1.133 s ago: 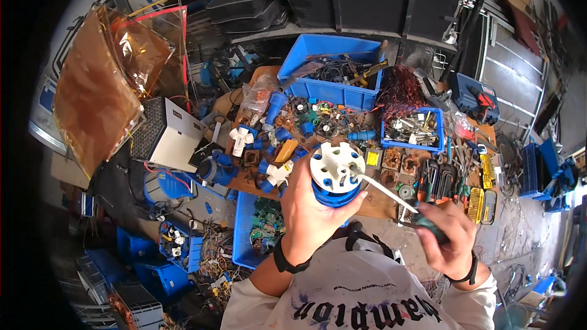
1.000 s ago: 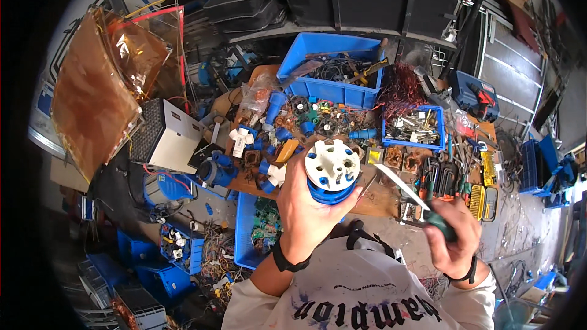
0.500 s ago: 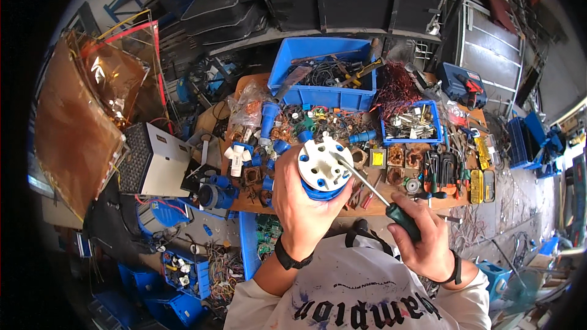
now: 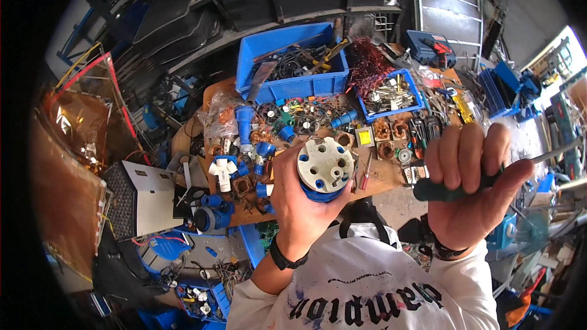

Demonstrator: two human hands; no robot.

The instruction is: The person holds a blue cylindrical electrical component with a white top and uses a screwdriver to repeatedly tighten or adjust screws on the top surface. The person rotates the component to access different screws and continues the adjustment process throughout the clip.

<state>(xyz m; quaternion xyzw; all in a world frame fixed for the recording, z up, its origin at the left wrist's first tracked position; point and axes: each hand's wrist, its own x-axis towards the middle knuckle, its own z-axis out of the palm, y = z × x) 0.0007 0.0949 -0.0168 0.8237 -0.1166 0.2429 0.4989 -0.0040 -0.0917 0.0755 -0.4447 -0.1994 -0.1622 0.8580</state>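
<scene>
A blue industrial connector with a round off-white face (image 4: pixel 325 160) full of holes is gripped in my left hand (image 4: pixel 293 208), held up in front of my chest. Thumb and fingers wrap its blue body, and much of that body is hidden by the hand. Off to the right, my right hand (image 4: pixel 469 192) is raised and closed around a screwdriver's dark green handle (image 4: pixel 441 193). The metal shaft points right, away from the connector, and its far end lies near the picture's dark rim.
A wooden bench (image 4: pixel 382 174) carries a large blue crate (image 4: pixel 293 88) of cables and tools. A smaller blue tray (image 4: pixel 391 110) of metal pieces stands beside it. White tee-shaped fitting (image 4: pixel 224 174), blue connectors and hand tools lie around. A white-and-black case (image 4: pixel 147 198) stands left.
My right hand has swung the screwdriver off the connector's face, up and to the right, with its shaft turned outward. My left hand still holds the connector. The view has shifted right.
</scene>
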